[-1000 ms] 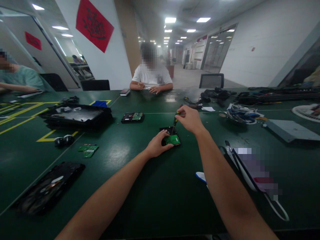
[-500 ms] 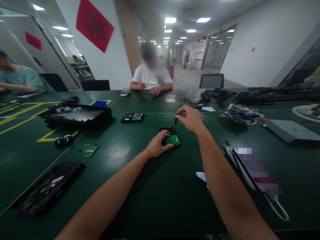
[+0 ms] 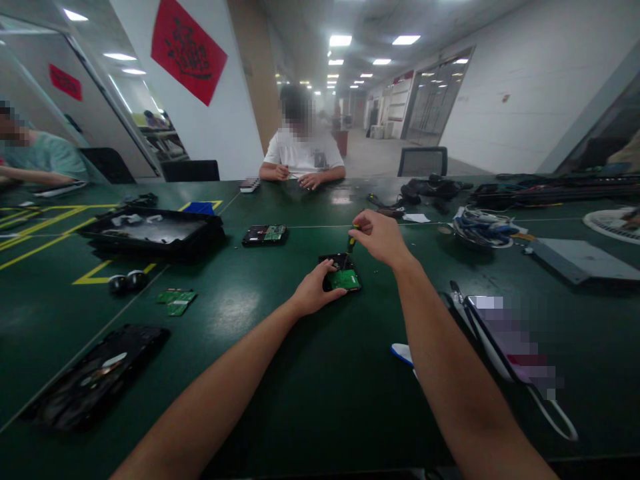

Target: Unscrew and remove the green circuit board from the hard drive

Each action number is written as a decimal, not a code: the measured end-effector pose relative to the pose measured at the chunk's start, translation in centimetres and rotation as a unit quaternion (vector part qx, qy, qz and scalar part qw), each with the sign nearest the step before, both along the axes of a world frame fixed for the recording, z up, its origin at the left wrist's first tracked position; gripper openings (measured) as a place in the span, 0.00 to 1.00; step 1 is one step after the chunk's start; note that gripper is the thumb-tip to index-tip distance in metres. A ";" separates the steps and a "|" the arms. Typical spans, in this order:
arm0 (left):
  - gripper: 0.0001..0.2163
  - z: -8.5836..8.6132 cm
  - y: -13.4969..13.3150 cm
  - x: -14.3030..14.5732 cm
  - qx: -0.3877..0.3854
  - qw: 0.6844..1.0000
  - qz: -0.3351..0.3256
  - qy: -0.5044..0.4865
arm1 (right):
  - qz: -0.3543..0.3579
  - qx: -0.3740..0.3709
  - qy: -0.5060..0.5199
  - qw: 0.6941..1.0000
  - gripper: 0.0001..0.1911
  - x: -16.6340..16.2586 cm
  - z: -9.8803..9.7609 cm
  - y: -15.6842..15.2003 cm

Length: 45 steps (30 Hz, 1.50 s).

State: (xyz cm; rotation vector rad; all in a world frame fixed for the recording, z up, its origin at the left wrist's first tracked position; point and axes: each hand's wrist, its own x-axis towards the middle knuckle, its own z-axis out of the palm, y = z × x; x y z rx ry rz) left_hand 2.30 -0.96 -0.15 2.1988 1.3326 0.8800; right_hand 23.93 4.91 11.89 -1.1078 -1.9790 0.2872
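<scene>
A hard drive with a green circuit board facing up lies on the dark green table in front of me. My left hand grips its near left side, thumb along the near edge and fingers over the far left part. In my right hand is a screwdriver with a yellow and dark handle, pinched near its top. The screwdriver stands almost upright, its thin shaft reaching down to the board. Whether the tip sits in a screw is too small to tell. Tiny bits, perhaps screws, lie right of the drive.
Another hard drive lies farther left, with loose green circuit boards nearer. A black tray and black casing occupy the left. At right are a phone-like device, bundled cables and a grey metal box. A person sits opposite.
My right hand and the screwdriver have shifted very slightly, with the fingers turned a little on the handle. The left hand and the hard drive stay in place.
</scene>
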 end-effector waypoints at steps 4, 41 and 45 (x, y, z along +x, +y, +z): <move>0.30 0.2 -0.1 0.0 -0.004 1.000 0.004 0.001 | -0.006 -0.004 -0.001 1.000 0.08 -0.1 0.1 -0.2; 0.30 0.0 0.0 0.0 -0.004 1.000 0.003 -0.006 | 0.018 -0.004 -0.002 1.000 0.10 -0.3 0.2 -0.2; 0.30 0.0 0.0 0.0 -0.006 1.000 0.004 -0.006 | 0.016 -0.013 0.002 1.000 0.12 -0.2 -0.2 0.0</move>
